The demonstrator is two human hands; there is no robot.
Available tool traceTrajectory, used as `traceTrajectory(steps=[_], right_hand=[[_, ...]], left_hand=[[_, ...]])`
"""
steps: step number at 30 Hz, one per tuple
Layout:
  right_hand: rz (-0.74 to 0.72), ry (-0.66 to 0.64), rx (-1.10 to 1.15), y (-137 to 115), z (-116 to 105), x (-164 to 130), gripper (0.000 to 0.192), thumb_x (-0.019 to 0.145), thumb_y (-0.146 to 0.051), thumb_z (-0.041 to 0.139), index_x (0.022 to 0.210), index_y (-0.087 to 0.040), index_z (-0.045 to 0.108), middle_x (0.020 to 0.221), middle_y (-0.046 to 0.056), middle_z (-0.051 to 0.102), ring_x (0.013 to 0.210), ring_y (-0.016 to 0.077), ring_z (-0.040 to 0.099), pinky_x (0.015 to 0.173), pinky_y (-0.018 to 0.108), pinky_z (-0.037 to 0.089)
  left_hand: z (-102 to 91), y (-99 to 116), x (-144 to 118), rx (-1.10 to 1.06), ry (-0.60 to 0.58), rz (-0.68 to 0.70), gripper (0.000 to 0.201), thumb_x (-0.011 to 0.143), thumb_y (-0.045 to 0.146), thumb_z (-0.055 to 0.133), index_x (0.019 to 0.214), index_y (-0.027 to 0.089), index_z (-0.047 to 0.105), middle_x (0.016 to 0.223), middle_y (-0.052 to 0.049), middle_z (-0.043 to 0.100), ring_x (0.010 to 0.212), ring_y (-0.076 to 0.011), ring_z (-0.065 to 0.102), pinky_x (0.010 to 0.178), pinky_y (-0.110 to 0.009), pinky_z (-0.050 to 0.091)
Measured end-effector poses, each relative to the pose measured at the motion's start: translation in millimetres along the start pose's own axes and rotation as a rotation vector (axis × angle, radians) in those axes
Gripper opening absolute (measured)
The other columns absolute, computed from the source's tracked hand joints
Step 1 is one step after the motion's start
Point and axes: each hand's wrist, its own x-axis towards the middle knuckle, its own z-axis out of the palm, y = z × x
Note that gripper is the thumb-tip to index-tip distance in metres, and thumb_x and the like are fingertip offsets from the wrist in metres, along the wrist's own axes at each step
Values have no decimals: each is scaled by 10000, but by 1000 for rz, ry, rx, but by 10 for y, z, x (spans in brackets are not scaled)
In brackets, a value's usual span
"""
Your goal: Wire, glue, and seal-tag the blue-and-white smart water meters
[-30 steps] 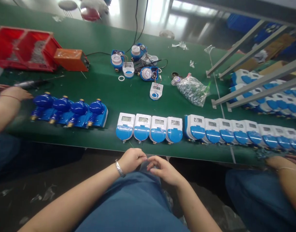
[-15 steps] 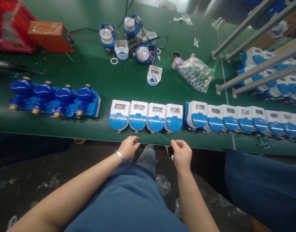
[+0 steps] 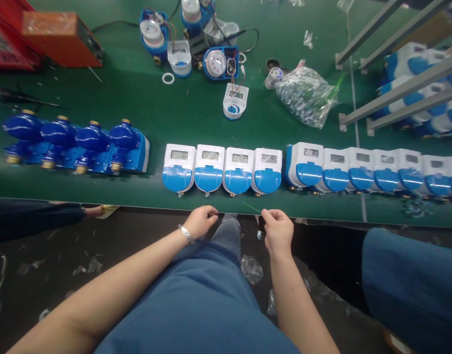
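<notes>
A thin green wire (image 3: 252,207) is pinched between the thumb and finger of my right hand (image 3: 279,231), at the table's front edge. Its free end points left, toward a row of white and blue water meters (image 3: 238,169) with small displays. Below that hand dangles a small shiny piece (image 3: 260,235), too small to name. My left hand (image 3: 201,221), with a bracelet at the wrist, is closed by the table edge in front of the meters; whatever its fingertips hold, if anything, is hidden.
More meters (image 3: 337,169) line up to the right. Several blue meters (image 3: 91,147) lie face down at left. Opened meters (image 3: 221,64), a bag of small parts (image 3: 306,96), an orange box (image 3: 62,39) and metal rack bars (image 3: 380,101) stand farther back. A person's blue clothing (image 3: 413,285) is at right.
The view has shifted slightly, with the back of the table sliding up. My right hand still pinches the wire, whose free end now shows apart from the meters. My left hand has barely moved.
</notes>
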Motion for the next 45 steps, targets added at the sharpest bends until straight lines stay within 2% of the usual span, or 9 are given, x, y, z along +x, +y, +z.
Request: traceTrajectory(steps=[6,16,21,26,31,45], right_hand=[[-50,22,-91,24,43,43,210,578,-313,641,559,-150,511,461,-73,421,435,56,341,440,197,281],[-57,18,-136,2,78,49,213,583,-333,628,570,-152,517,457,-70,419,430,64,345,433,200,286],[-115,20,-209,15,133,81,206,603,-341,614,576,-156,525,458,-63,436,430,75,373,448,209,304],[-163,28,-278,-57,96,52,199,608,-332,615,573,-156,531,451,-66,423,432,73,358,444,207,299],[-158,29,-272,-95,58,33,200,602,-333,620,571,-157,530,454,-68,425,435,74,359,442,206,301],[-171,41,-267,-40,123,52,203,609,-336,619,582,-153,537,455,-64,436,431,74,367,450,209,305]], left_hand=[[-21,2,19,-2,-7,6,260,749,314,482,863,139,637,866,-71,662,762,-165,591,712,-270,449],[-55,-8,45,-23,-10,-2,237,745,282,479,861,142,631,846,-59,666,757,-163,597,711,-268,452],[-33,16,104,-24,-9,-18,207,727,247,506,855,149,635,823,-51,668,750,-159,601,708,-257,455],[-16,60,126,-44,-21,-11,192,718,233,509,836,157,639,810,-44,669,739,-159,597,706,-260,449],[-9,55,128,-58,-33,-6,184,715,235,514,827,161,640,801,-39,668,742,-155,598,710,-251,446],[-3,-32,139,-62,-36,3,184,711,231,515,835,166,635,805,-43,668,742,-160,601,713,-266,446]])
